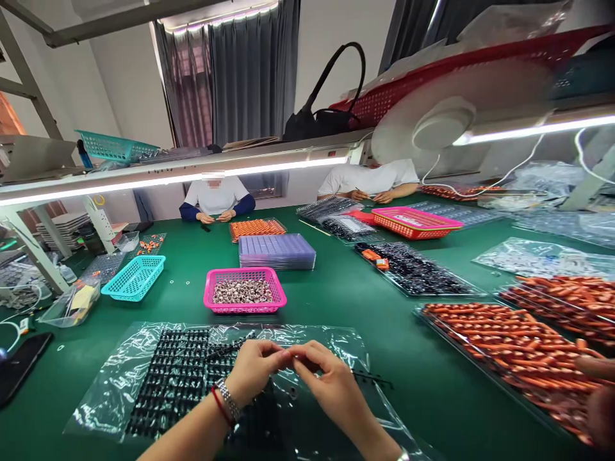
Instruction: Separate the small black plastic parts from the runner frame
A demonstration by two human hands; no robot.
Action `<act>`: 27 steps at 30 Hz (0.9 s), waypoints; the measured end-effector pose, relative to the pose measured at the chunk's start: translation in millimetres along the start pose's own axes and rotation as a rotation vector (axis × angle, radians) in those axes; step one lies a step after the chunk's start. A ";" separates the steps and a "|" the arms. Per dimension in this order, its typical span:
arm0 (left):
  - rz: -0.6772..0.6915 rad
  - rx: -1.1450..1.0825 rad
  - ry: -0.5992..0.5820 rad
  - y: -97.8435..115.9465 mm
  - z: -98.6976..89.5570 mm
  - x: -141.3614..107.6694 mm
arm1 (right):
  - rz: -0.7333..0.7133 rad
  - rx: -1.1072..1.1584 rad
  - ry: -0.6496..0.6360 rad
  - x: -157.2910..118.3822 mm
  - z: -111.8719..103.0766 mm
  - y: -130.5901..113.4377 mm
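My left hand (254,370) and my right hand (327,378) meet fingertip to fingertip over a clear plastic sheet (120,378) that covers a black tray of small parts (177,378). Both hands pinch a tiny part (289,352) between them; it is too small to identify. My left wrist wears a metal watch band and a red string. A pink basket (245,307) filled with small silvery rings stands just beyond the sheet.
A turquoise basket (134,276) sits at left, a stack of purple trays (277,251) behind the pink basket. Trays of orange parts (519,346) and black parts (413,269) lie at right. Two people sit across the green table (346,294). Another person's hand (598,397) shows at right.
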State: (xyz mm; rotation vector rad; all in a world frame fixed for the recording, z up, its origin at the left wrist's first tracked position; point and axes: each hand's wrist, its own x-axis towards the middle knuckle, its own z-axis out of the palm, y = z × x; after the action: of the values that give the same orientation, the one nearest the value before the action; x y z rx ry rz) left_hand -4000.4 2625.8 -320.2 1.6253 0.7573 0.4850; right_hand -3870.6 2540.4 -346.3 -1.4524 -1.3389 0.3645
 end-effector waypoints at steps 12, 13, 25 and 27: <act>-0.170 -0.356 0.032 -18.5 -8.7 0.0 | -0.006 -0.327 -0.032 -1.9 -3.4 35.6; -0.179 -0.368 0.031 -18.8 -9.9 -0.6 | -0.024 -0.366 -0.048 -3.4 -2.1 40.1; -0.263 -0.473 0.014 -16.1 -18.0 -0.1 | 0.196 0.310 0.154 -0.3 -6.2 25.3; -0.267 -0.477 0.012 -15.7 -18.9 0.0 | 0.200 0.464 0.140 -2.1 -3.9 23.4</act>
State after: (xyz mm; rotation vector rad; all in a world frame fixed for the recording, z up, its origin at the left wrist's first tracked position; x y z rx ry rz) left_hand -4016.6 2640.1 -331.8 1.0623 0.7839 0.4424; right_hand -3856.0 2541.6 -365.0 -1.1946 -0.9219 0.6455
